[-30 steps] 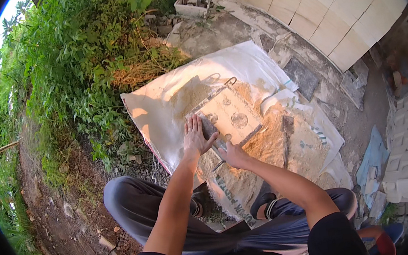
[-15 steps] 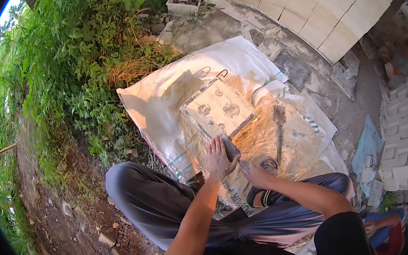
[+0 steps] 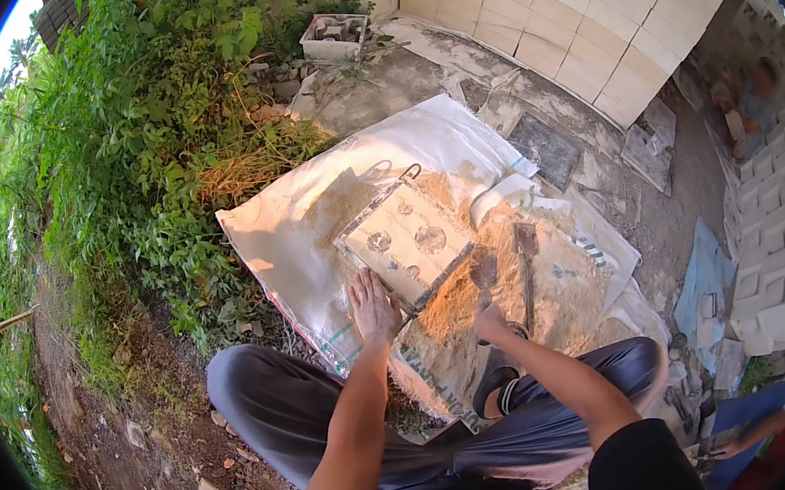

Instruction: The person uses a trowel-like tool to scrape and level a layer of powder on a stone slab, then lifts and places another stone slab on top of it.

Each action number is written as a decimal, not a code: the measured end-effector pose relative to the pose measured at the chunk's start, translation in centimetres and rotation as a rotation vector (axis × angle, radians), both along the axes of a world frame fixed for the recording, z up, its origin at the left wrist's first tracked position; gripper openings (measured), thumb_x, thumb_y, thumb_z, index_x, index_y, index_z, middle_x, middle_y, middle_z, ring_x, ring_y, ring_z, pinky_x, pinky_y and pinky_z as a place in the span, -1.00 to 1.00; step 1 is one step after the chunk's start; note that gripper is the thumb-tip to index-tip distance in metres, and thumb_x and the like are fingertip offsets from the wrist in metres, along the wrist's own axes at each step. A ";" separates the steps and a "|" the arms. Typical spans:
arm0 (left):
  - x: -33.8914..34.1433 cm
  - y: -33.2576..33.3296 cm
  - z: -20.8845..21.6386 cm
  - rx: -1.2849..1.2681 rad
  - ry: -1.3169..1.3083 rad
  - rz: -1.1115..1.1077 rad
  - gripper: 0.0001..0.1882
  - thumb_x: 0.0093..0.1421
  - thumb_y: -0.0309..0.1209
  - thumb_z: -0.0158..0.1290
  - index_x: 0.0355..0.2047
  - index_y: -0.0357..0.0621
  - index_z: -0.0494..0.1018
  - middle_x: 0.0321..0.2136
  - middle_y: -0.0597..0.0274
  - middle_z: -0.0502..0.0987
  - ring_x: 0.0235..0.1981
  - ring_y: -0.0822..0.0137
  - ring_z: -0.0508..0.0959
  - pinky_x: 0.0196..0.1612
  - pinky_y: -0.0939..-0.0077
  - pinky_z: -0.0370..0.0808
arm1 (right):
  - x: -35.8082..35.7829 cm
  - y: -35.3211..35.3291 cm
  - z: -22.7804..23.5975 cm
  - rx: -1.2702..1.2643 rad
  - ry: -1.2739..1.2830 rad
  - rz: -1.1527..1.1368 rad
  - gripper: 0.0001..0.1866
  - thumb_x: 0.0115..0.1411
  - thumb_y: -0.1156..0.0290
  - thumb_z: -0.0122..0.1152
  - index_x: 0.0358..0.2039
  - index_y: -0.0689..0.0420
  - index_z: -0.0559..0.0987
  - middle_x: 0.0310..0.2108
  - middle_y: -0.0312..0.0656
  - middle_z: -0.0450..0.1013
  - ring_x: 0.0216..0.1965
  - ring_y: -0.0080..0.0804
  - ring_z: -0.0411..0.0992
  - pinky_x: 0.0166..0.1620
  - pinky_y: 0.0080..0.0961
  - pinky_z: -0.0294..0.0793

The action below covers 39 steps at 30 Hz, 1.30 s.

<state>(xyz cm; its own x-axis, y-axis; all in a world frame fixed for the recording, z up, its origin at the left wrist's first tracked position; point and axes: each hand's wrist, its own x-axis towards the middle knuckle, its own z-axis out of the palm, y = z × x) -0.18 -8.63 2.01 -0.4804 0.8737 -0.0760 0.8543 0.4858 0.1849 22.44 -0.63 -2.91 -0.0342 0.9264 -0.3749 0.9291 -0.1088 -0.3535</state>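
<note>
We record the square frame (image 3: 445,279) lying flat on the white sheet (image 3: 453,138), round marks across its filled face. Left hand (image 3: 378,312): fingers slightly apart, palm down by the frame's near-left edge, nothing visibly gripped; we cannot tell whether it presses. Right hand (image 3: 491,322): closed around the handle of a trowel (image 3: 483,270), blade over loose sand (image 3: 452,308) just beside the frame. We judge the step as working that sand; the next move calls for a steady blade, kept clear of the frame.
</note>
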 end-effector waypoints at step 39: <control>-1.8 12.9 -2.7 0.311 -0.034 -0.204 -0.31 0.25 -0.15 -0.18 0.24 -0.38 -0.02 0.28 -0.11 -0.04 0.32 -0.01 -0.09 0.31 0.06 -0.17 | -8.7 8.4 5.2 0.454 -0.045 0.671 -0.42 0.28 0.13 -0.22 0.22 0.22 0.17 0.29 -0.05 -0.03 0.28 -0.11 -0.02 0.26 -0.09 -0.06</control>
<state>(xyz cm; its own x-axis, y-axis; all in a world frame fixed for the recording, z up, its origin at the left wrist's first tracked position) -1.94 4.23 -0.71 -0.2956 0.9352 0.1948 0.9186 0.2223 0.3267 13.75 7.72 2.26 -0.6305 0.7760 0.0181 0.7598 0.6217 -0.1899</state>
